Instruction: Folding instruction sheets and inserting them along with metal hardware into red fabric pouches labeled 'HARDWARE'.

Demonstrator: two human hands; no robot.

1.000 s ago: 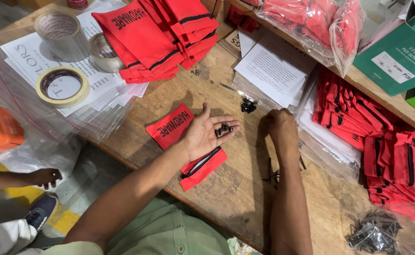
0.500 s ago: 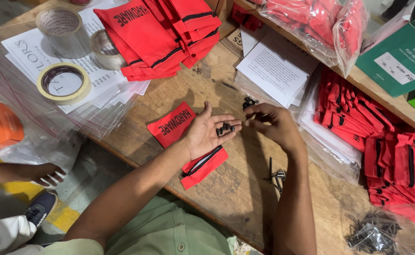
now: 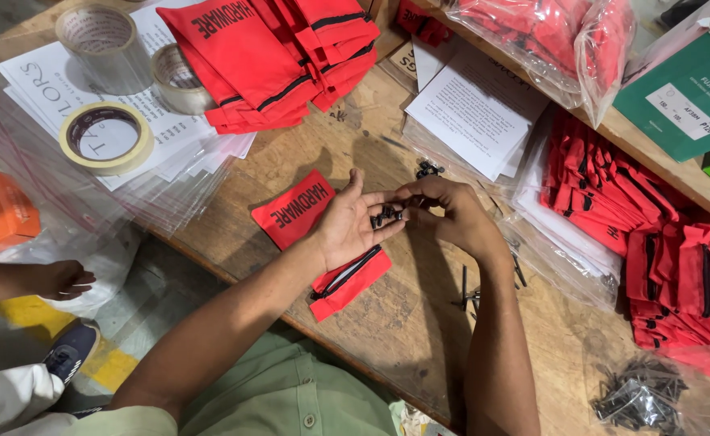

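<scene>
- Head view, hands: the left hand (image 3: 353,222) is held palm up and cupped above the wooden table (image 3: 407,323), so that a small heap of dark screws (image 3: 386,215) is kept from rolling off the palm. The hand is open, not clenched.
- Head view, right side: the right hand (image 3: 450,216) is brought to the edge of that palm, fingertips pinched together at the screws; whether a screw is actually gripped cannot be told, since the fingertips are hidden.
- Head view, under the hands: a red zip pouch (image 3: 320,242) is laid flat on the table directly below the left wrist, its zip end toward the person, close enough to be reached without a shift of the arms.
- Head view, supplies: a few more loose screws (image 3: 428,169) are seen just beyond the fingers, and a larger pile (image 3: 638,393) at the lower right. Stacked red pouches (image 3: 278,56), printed paper sheets (image 3: 476,109), tape rolls (image 3: 106,137) and a green box (image 3: 686,89) are ranged around the edges.
- Head view, far left: another person's hand (image 3: 58,278) is seen beyond the table edge, well apart.
</scene>
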